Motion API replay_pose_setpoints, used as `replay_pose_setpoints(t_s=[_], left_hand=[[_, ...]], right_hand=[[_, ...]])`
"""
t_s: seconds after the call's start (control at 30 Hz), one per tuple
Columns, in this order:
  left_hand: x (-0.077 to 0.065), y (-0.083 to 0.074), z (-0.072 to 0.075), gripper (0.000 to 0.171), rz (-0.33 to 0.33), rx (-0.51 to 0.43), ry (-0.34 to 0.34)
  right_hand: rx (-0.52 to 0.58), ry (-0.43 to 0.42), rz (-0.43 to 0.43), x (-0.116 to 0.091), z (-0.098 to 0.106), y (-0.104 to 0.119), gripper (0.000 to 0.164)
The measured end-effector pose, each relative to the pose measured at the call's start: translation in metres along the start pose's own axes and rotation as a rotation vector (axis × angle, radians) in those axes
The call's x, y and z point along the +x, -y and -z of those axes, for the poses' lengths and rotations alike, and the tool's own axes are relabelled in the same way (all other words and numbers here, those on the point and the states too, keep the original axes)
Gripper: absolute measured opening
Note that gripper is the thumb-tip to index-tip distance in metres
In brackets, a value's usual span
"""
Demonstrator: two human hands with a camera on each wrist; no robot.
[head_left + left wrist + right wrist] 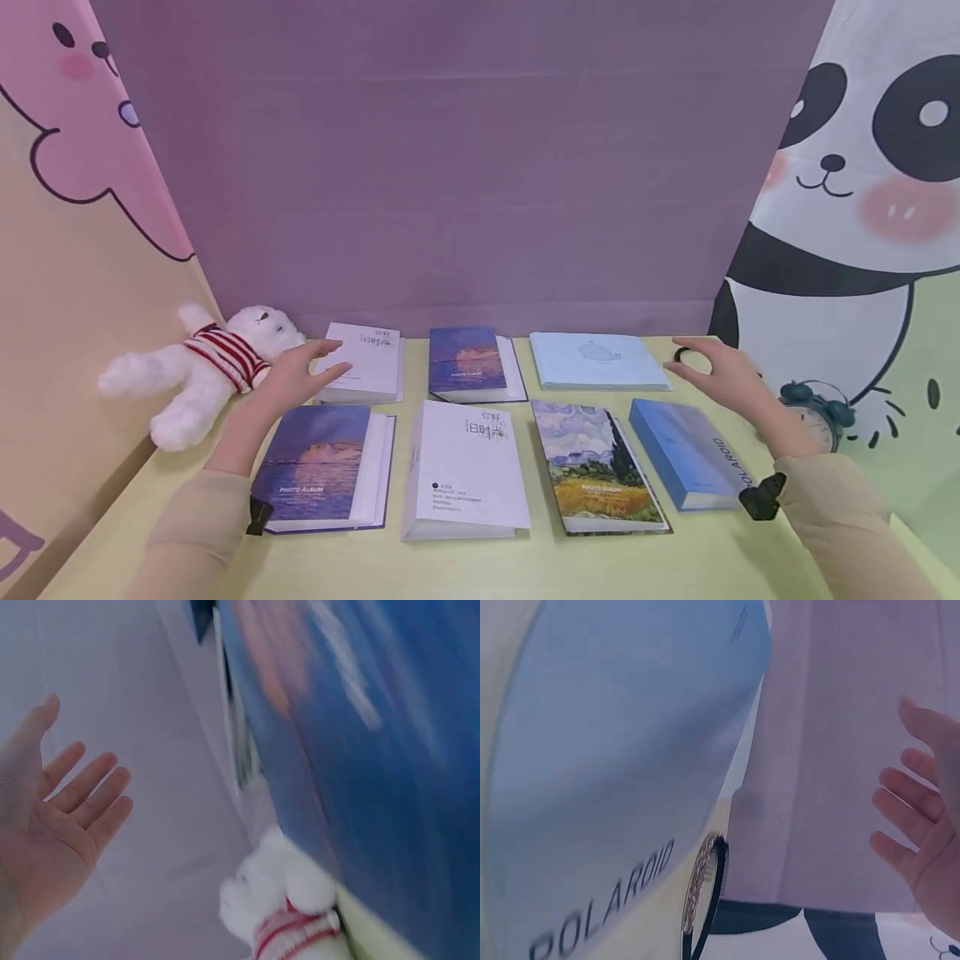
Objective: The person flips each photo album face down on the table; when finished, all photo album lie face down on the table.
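My left hand (296,379) hovers with fingers spread and nothing in them, near a white album (363,367) in the back row and above a sunset-cover photo album (318,467). In the left wrist view, that left hand (64,832) shows a bare palm. My right hand (723,375) is raised, also holding nothing, near the light blue whale album (600,362) and the blue Polaroid album (690,458). The right wrist view shows this right hand (930,817) with loosely bent fingers, apart from the Polaroid album (630,750).
Between the hands lie another sunset album (465,358), a larger white album (468,467) and a painted-landscape album (596,467). A plush bear (225,358) leans at the left. A teal alarm clock (817,417) and a black-rimmed round object (705,892) are at the right.
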State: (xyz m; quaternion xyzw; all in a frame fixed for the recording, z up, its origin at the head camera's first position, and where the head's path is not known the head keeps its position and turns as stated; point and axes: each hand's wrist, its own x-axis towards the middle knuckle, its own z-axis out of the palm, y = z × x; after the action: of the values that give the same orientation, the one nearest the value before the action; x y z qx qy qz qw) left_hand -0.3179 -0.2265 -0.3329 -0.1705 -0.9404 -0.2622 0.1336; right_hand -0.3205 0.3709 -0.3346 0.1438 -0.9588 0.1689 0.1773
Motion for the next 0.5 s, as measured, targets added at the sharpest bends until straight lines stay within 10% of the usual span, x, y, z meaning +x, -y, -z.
replay_pose_setpoints(t_s=[0.5], left_hand=[[0.049,-0.054,-0.051,0.051,-0.051,-0.267,0.047]], right_hand=[[0.101,0.010,0.065,0.032,-0.030,0.031,0.056]])
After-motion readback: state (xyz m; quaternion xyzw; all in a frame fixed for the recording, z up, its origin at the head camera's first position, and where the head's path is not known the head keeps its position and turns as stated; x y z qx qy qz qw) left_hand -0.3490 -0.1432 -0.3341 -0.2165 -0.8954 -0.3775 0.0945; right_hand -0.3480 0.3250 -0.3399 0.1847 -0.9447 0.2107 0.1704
